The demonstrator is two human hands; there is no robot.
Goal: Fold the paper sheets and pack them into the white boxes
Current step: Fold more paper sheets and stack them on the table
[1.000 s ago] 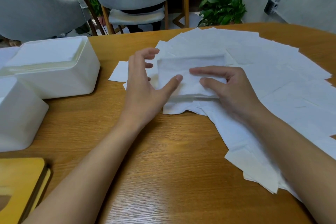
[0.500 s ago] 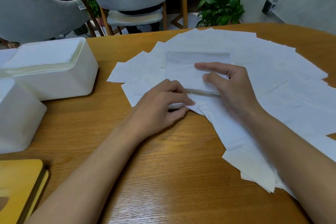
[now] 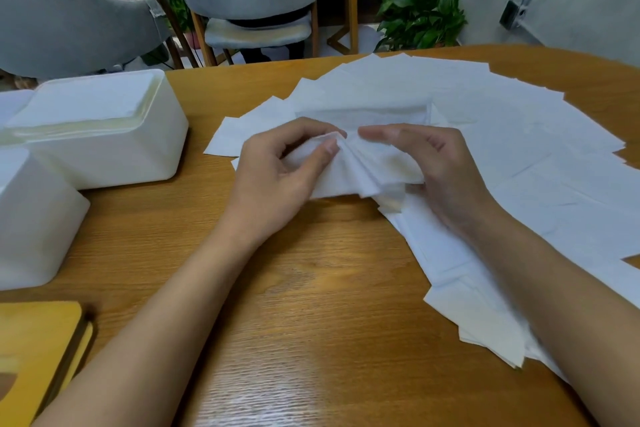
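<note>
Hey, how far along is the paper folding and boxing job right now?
Done: the farther white rectangular box holds a stack of folded paper. In hand: the left hand and right hand pinch one crumpled white paper sheet mid-fold. Left: many flat white sheets lie fanned across the wooden table; what the nearer white box holds cannot be seen.

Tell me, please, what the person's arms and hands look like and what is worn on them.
The left forearm and right forearm are bare, with no sleeves in view. The left hand and right hand wear no gloves; no ring, watch or bracelet shows.
</note>
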